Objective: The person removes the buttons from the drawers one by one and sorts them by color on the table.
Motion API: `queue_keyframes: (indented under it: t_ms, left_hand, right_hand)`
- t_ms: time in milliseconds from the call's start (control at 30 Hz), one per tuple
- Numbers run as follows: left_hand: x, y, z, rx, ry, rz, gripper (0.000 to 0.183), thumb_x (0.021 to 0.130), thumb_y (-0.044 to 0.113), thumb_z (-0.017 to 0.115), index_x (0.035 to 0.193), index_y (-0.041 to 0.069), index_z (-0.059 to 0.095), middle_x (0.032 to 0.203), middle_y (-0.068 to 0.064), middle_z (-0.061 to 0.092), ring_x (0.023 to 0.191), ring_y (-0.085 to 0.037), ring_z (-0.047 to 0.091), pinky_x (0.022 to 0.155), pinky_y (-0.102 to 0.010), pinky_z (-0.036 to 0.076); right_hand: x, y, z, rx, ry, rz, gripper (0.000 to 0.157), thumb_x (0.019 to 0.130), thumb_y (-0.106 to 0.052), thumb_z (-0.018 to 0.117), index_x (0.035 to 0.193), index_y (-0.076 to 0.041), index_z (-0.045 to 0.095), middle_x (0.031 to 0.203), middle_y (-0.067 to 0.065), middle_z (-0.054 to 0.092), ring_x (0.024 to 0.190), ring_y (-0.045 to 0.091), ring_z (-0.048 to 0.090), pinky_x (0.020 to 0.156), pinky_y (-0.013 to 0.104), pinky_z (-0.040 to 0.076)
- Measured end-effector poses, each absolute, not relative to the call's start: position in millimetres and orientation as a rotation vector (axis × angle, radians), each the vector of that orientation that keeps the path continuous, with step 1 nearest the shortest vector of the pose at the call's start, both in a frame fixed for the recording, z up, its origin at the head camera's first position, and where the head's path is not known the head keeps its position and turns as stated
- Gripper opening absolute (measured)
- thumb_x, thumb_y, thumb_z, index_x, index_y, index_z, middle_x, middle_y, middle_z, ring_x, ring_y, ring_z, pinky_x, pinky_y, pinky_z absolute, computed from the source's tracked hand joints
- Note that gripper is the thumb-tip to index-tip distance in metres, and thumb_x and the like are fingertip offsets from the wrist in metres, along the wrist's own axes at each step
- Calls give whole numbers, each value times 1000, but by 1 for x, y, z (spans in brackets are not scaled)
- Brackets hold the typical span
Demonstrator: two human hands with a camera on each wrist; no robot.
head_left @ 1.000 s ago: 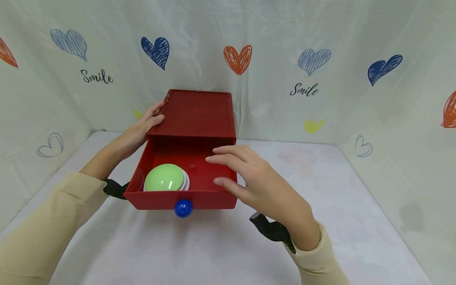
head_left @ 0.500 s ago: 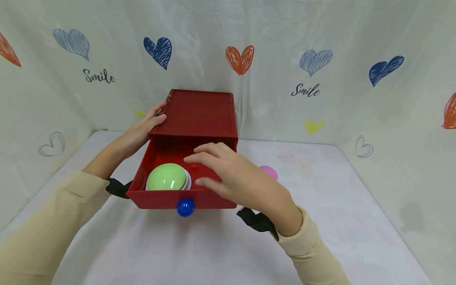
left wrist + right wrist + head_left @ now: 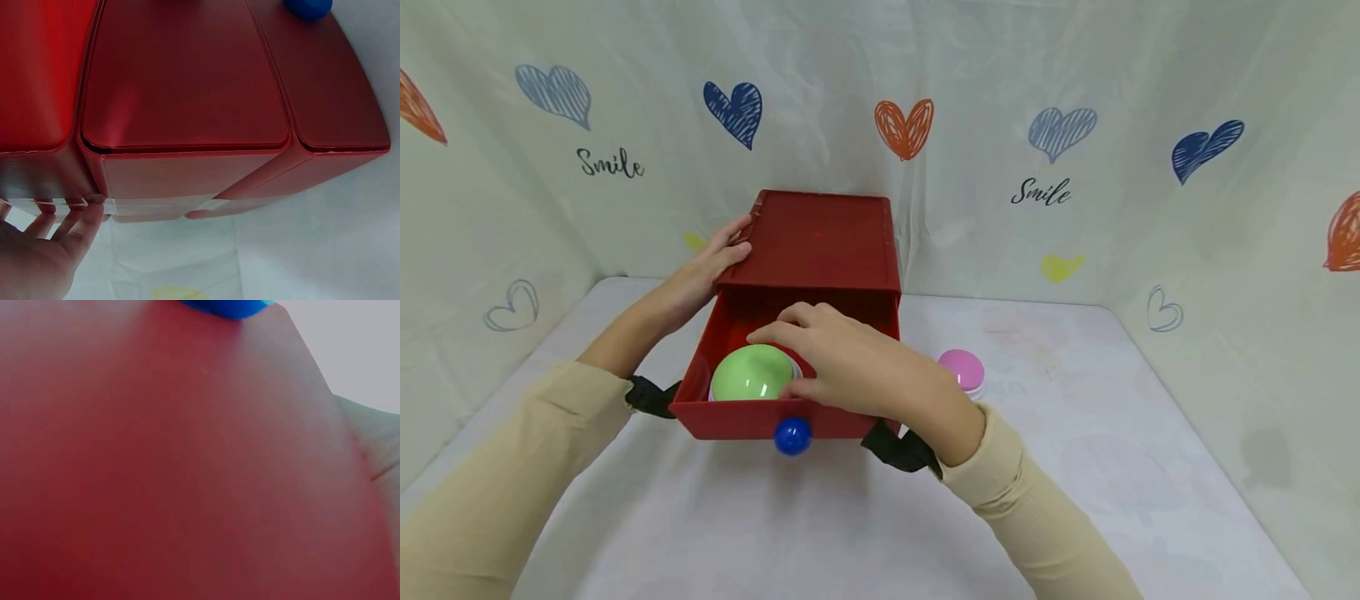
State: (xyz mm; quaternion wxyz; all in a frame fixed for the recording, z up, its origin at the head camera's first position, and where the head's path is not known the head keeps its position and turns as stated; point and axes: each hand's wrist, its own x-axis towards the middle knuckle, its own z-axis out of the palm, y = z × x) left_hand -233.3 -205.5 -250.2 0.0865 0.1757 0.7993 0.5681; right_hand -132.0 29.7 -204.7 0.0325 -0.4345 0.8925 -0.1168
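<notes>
A red box (image 3: pixel 820 240) stands on the table with its red drawer (image 3: pixel 722 423) pulled out. On the drawer's front is a round blue knob (image 3: pixel 792 436). A round object with a glossy green dome (image 3: pixel 749 372) and white base lies at the drawer's front left. Over the drawer, my right hand (image 3: pixel 850 362) has its fingers behind the dome's right side and its thumb at the front right. Whether they touch it I cannot tell. My left hand (image 3: pixel 715 257) rests against the box's left side. The right wrist view shows mostly blurred red drawer front and the blue knob (image 3: pixel 228 305).
A round object with a pink dome (image 3: pixel 961 367) and white base sits on the white table (image 3: pixel 1075 433), right of the drawer and partly behind my right forearm. Behind the table hangs a pale curtain (image 3: pixel 820 50) printed with hearts.
My right hand has moved left over the drawer, from its right edge to beside the green dome. The pink-domed object has come into view behind the forearm. My left hand stays on the box.
</notes>
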Motion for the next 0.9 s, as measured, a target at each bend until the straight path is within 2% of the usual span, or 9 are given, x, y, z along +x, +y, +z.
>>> queue_keyframes:
  t_ms: [367, 533, 767, 900]
  left_hand:
    - [-235, -205, -252, 535, 2380, 1687, 64, 98, 39, 32, 150, 25, -2, 157, -6, -1, 141, -32, 8, 111, -60, 10]
    - [-234, -205, -252, 527, 2381, 1682, 64, 98, 40, 31, 150, 26, -3, 157, -6, -1, 141, -33, 8, 111, -60, 10]
    - [-235, -207, -251, 518, 2386, 1675, 63, 98, 40, 31, 150, 27, -3, 157, -5, -3, 141, -33, 7, 112, -59, 10]
    - [-235, -206, -252, 531, 2381, 1677, 63, 99, 39, 31, 150, 26, -3, 157, -6, -2, 140, -33, 8, 111, -60, 10]
  right_hand:
    - [-139, 12, -208, -1223, 2685, -210, 59, 88, -36, 62, 142, -29, 39, 136, -1, 48, 122, 13, 43, 96, 26, 44]
    - [-144, 6, -211, -1201, 2625, -242, 61, 88, -35, 62, 143, -28, 37, 135, -1, 49, 121, 12, 44, 98, 24, 41]
    - [-150, 1, -215, -1178, 2534, -357, 59, 87, -29, 64, 142, -27, 40, 134, -4, 50, 116, 8, 45, 91, 20, 43]
    - [-151, 1, -217, -1174, 2521, -374, 59, 87, -27, 64, 141, -27, 41, 135, -5, 48, 118, 8, 43, 91, 19, 43]
